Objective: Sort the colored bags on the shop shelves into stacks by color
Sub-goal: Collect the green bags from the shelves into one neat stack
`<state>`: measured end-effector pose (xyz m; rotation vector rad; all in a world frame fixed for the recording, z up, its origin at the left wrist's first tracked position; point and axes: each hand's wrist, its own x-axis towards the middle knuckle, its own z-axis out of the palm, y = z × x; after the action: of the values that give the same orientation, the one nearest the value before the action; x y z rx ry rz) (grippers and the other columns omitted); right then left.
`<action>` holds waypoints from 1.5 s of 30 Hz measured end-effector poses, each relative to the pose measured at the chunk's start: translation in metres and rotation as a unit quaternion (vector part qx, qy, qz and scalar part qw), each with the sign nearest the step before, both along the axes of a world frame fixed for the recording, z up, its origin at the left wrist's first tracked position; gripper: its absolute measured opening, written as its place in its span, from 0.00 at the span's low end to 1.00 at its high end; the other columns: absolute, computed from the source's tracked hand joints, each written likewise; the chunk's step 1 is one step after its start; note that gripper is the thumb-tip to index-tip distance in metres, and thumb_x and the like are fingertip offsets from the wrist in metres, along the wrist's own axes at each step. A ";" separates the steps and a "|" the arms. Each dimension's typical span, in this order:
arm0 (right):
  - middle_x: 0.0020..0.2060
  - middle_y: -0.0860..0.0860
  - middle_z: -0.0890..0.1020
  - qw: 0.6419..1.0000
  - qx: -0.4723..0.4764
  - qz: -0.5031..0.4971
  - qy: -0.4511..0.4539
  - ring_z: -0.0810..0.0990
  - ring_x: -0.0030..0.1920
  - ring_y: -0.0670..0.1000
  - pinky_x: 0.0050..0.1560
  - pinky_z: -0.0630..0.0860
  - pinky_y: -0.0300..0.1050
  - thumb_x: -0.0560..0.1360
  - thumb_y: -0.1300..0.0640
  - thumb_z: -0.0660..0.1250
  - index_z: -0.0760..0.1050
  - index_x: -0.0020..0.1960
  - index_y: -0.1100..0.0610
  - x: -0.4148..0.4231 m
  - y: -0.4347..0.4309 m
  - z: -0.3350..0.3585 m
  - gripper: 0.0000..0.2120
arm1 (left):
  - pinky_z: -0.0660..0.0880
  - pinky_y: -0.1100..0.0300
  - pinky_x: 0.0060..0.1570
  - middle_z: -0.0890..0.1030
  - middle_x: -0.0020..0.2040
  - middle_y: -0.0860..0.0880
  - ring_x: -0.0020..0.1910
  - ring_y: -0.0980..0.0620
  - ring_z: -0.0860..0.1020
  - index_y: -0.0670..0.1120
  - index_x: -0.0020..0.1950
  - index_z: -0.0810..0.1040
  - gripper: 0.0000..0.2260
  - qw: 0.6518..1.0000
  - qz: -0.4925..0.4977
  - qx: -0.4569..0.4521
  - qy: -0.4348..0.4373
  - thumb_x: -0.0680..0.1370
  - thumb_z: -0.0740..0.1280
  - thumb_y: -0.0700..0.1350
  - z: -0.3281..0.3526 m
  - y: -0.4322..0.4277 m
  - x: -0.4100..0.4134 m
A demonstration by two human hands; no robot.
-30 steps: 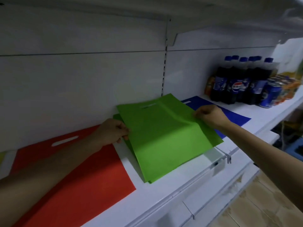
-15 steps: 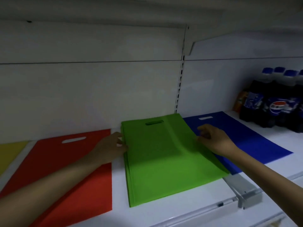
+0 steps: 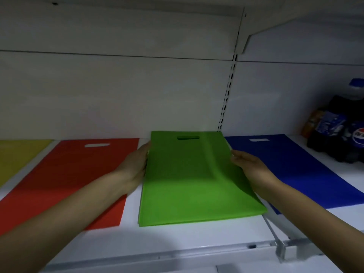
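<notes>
Your 2 hands flank the green stack (image 3: 197, 184), which lies flat in the middle of the white shelf (image 3: 177, 241) with its cut-out handle at the far end, toward the back wall. Your left hand (image 3: 136, 166) stands on edge along the stack's left side. Its fingers are straight and held together, the palm side touches the stack's edge, and the tips reach near the far corner. Your right hand (image 3: 250, 168) lies against the stack's right side, fingers also straight and together, pointing toward the back. Its wrist sits over the blue bag (image 3: 299, 166). Neither hand curls round or pinches anything (the right thumb is hidden, so where it sits cannot be told). At the stack's near left corner more than 1 layer edge shows, and a soft crease runs down the right part of the top bag.

The red bag (image 3: 74, 174) lies flat just left of the stack, with a strip of bare shelf between them. Your left forearm crosses over its near right corner. The yellow bag (image 3: 17, 156) lies further left, cut off by the frame. The blue bag lies just right of the stack, whose right edge seems to overlap it. Dark bottles (image 3: 342, 133) stand at the far right, beside the blue bag. A slotted post (image 3: 228, 91) rises at the back wall behind the stack's far right corner.
</notes>
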<state>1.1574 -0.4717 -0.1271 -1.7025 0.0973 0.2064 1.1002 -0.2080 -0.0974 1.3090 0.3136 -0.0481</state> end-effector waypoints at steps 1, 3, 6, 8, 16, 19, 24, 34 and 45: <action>0.57 0.52 0.80 1.000 -0.012 0.004 -0.002 0.79 0.56 0.53 0.60 0.74 0.47 0.79 0.59 0.63 0.71 0.67 0.56 0.000 0.000 0.001 0.17 | 0.72 0.62 0.49 0.76 0.50 0.54 0.29 0.61 0.80 0.46 0.62 0.72 0.13 1.000 0.005 -0.011 0.008 0.82 0.56 0.50 -0.002 0.000 0.002; 0.54 0.52 0.80 0.999 -0.040 0.014 -0.010 0.79 0.52 0.53 0.56 0.75 0.45 0.79 0.60 0.62 0.72 0.65 0.57 0.000 0.001 0.001 0.14 | 0.77 0.57 0.44 0.82 0.49 0.47 0.35 0.55 0.83 0.47 0.50 0.78 0.12 1.000 0.020 -0.006 0.017 0.82 0.58 0.51 -0.007 0.001 0.008; 0.62 0.55 0.77 0.998 -0.063 0.022 -0.005 0.77 0.60 0.55 0.65 0.71 0.50 0.79 0.59 0.63 0.68 0.70 0.60 0.003 -0.002 -0.005 0.20 | 0.76 0.49 0.57 0.83 0.53 0.43 0.47 0.48 0.83 0.42 0.57 0.79 0.15 0.998 0.036 0.031 0.035 0.82 0.59 0.51 -0.018 0.005 0.014; 0.64 0.56 0.76 0.997 -0.065 0.038 -0.003 0.76 0.62 0.56 0.68 0.69 0.52 0.79 0.59 0.63 0.67 0.71 0.60 0.003 -0.004 -0.005 0.21 | 0.74 0.48 0.61 0.82 0.56 0.43 0.50 0.47 0.82 0.41 0.61 0.77 0.16 0.998 0.043 0.038 0.041 0.82 0.59 0.51 -0.020 0.005 0.014; 0.69 0.50 0.69 0.956 -0.222 0.119 -0.153 0.68 0.70 0.53 0.66 0.63 0.41 0.78 0.51 0.66 0.66 0.72 0.55 0.006 0.014 0.025 0.25 | 0.67 0.59 0.61 0.69 0.71 0.43 0.68 0.45 0.69 0.41 0.73 0.64 0.23 0.929 0.042 0.367 -0.014 0.81 0.61 0.49 -0.002 0.024 0.017; 0.69 0.52 0.70 0.875 -0.342 0.182 -0.290 0.70 0.67 0.52 0.62 0.65 0.40 0.78 0.50 0.64 0.65 0.72 0.54 0.004 0.043 0.047 0.24 | 0.69 0.56 0.59 0.72 0.69 0.46 0.66 0.45 0.71 0.47 0.75 0.60 0.24 0.750 0.021 0.658 -0.065 0.80 0.60 0.52 0.014 0.041 -0.002; 0.63 0.53 0.77 0.724 -0.451 0.236 -0.465 0.75 0.61 0.55 0.61 0.70 0.50 0.80 0.44 0.55 0.62 0.74 0.53 -0.012 0.123 0.075 0.25 | 0.73 0.51 0.54 0.77 0.62 0.42 0.61 0.42 0.76 0.45 0.72 0.66 0.24 0.575 0.066 0.814 -0.050 0.77 0.60 0.52 0.025 0.081 -0.060; 0.71 0.53 0.68 0.630 -0.387 0.367 -0.565 0.68 0.67 0.56 0.64 0.64 0.49 0.74 0.37 0.61 0.54 0.77 0.53 -0.124 0.317 0.090 0.38 | 0.69 0.48 0.63 0.70 0.71 0.43 0.68 0.43 0.70 0.41 0.72 0.65 0.32 0.533 0.174 0.826 0.054 0.74 0.54 0.60 0.042 0.224 -0.252; 0.70 0.48 0.67 0.583 -0.268 0.459 -0.614 0.65 0.69 0.51 0.65 0.61 0.50 0.68 0.33 0.52 0.58 0.75 0.51 -0.336 0.536 0.085 0.40 | 0.69 0.48 0.63 0.72 0.68 0.44 0.66 0.43 0.71 0.44 0.72 0.67 0.33 0.480 0.258 0.815 0.197 0.74 0.52 0.62 0.041 0.361 -0.511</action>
<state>0.8216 0.0644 -0.0420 -1.9623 -1.9847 -0.3406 0.5889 0.1529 -0.0565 3.0667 1.3786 0.6569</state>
